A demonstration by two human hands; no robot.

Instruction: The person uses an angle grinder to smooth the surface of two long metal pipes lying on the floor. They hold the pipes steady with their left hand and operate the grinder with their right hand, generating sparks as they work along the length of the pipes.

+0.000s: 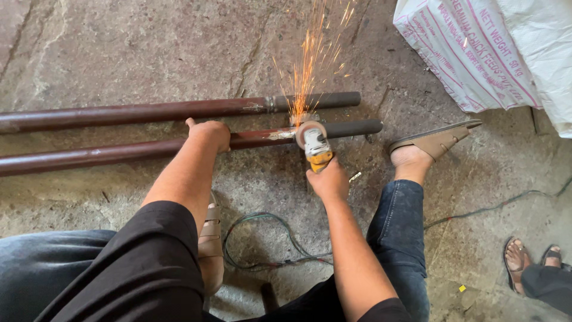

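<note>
Fingers (196,126) of the left hand (208,134) are clenched over the near pipe (119,152), pressing it to the concrete floor (119,48). Fingers of the right hand (328,179) are wrapped around the yellow angle grinder (316,149); its disc meets the near pipe at the bare-metal joint, and sparks (313,53) fly upward. Far pipe (149,111) lies parallel, just beyond. White woven sack (476,53), upper right, lies on the floor; its contents cannot be seen. Green cable (262,238) loops between the legs. Another person's sandalled feet (530,262) stand lower right.
</note>
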